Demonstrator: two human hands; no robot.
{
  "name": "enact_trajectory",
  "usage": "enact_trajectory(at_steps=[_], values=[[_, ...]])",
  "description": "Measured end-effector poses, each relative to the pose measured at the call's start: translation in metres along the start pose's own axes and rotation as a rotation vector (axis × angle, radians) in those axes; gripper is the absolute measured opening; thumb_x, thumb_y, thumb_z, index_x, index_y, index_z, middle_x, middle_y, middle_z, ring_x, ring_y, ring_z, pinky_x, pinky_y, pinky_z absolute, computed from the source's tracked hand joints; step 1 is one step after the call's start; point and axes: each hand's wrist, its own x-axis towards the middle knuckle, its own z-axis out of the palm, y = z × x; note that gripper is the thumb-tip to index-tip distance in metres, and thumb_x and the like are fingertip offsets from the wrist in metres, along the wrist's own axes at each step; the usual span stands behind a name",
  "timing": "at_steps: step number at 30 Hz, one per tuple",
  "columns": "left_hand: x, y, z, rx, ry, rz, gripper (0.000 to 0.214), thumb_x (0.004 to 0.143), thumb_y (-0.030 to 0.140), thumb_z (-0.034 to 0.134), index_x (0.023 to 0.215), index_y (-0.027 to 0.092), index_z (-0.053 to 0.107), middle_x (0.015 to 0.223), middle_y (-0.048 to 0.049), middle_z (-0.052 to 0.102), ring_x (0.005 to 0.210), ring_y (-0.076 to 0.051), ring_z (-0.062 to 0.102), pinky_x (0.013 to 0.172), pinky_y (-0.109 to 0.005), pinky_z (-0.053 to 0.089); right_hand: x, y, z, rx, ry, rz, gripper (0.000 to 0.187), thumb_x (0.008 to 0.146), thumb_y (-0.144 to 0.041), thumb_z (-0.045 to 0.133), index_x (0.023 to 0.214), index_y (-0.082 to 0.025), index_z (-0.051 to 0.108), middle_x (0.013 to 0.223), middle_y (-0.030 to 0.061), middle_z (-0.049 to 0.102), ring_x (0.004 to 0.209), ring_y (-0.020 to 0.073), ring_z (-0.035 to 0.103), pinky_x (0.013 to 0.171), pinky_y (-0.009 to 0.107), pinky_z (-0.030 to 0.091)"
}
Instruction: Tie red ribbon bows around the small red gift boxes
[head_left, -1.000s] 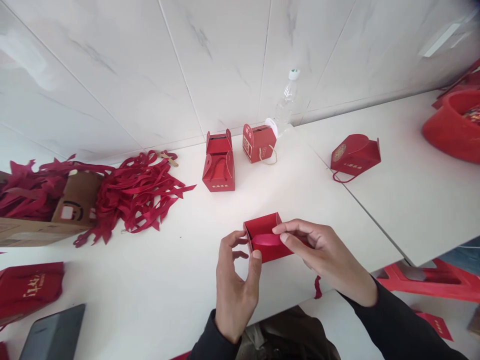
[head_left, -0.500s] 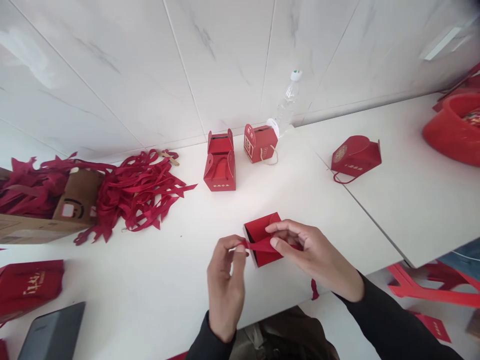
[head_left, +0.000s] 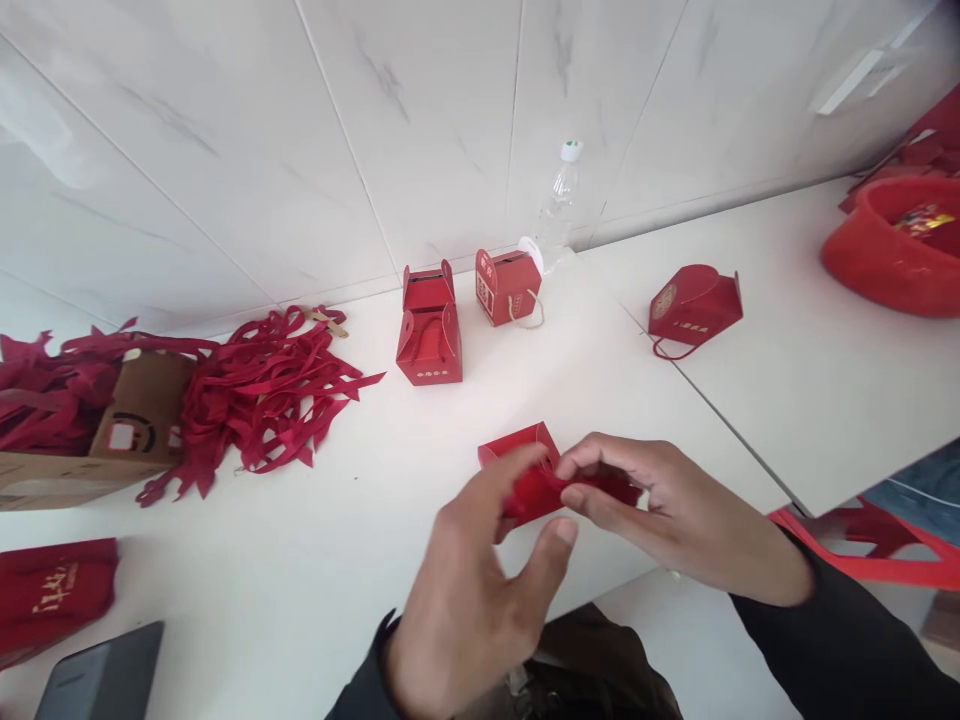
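A small red gift box (head_left: 517,441) lies at the table's front, partly covered by both hands. My right hand (head_left: 667,510) pinches a dark red ribbon (head_left: 613,486) between thumb and fingers at the box's right side. Part of the ribbon is bunched inside that hand. My left hand (head_left: 480,595) reaches over the box's near left, thumb and index finger apart, with no ribbon seen between them. Its other fingers are mostly hidden.
Red ribbons (head_left: 262,400) are heaped beside a cardboard box (head_left: 142,410) on the left. Red gift boxes (head_left: 431,350) and a clear bottle (head_left: 559,210) stand near the wall. A red basin (head_left: 862,250) is right; a dark tablet-like device (head_left: 105,670) lies lower left.
My left hand has let go of the ribbon end, and its thumb and index finger have spread. My right hand has shifted slightly right, still pinching the ribbon. The view has shifted slightly.
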Motion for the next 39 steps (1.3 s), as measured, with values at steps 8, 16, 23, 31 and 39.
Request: enact_trajectory(at_steps=[8,16,23,31,39], values=[[0.005,-0.008,-0.009,0.408,0.065,-0.072,0.022,0.096,0.038,0.055,0.107,0.021,0.065,0.065,0.0038,0.059,0.053,-0.010,0.050,0.054,-0.022,0.044,-0.007,0.011,-0.022,-0.091,0.164,0.059,0.030,0.097,-0.051,0.056,0.090,-0.025,0.068,0.068,-0.0011,0.059,0.054,0.0133,0.047,0.048,0.024,0.041],[0.004,0.005,0.008,0.508,-0.065,0.171,0.018,0.099,0.026,0.050,0.086,0.022,0.063,0.073,0.0020,0.064,0.062,-0.012,0.057,0.057,-0.024,0.044,-0.004,-0.003,-0.008,0.055,0.071,-0.013,0.019,0.100,-0.044,0.054,0.101,-0.025,0.060,0.085,0.0008,0.066,0.074,0.0164,0.062,0.067,0.027,0.050],[0.004,0.001,0.011,0.508,-0.052,0.224,0.027,0.096,0.024,0.056,0.123,0.025,0.058,0.094,0.0004,0.072,0.071,-0.013,0.062,0.062,-0.024,0.047,0.001,0.002,0.001,0.113,0.056,0.005,0.019,0.100,-0.044,0.055,0.104,-0.026,0.061,0.096,0.0020,0.069,0.084,0.0182,0.064,0.071,0.029,0.052],[0.006,0.000,0.013,0.486,-0.030,0.134,0.016,0.100,0.026,0.049,0.089,0.022,0.059,0.066,0.0048,0.057,0.053,-0.009,0.047,0.052,-0.022,0.034,0.007,0.002,0.012,0.221,0.081,-0.033,0.019,0.102,-0.040,0.052,0.101,-0.024,0.062,0.089,0.0017,0.068,0.079,0.0173,0.064,0.072,0.030,0.054],[0.012,-0.016,0.019,0.811,0.000,0.207,0.029,0.098,0.020,0.046,0.069,0.020,0.048,0.067,0.0011,0.052,0.058,-0.013,0.044,0.053,-0.028,0.027,0.008,0.035,0.041,-0.147,0.311,0.062,0.025,0.088,-0.032,0.063,0.109,-0.023,0.055,0.100,0.0056,0.065,0.084,0.0215,0.062,0.066,0.033,0.052]])
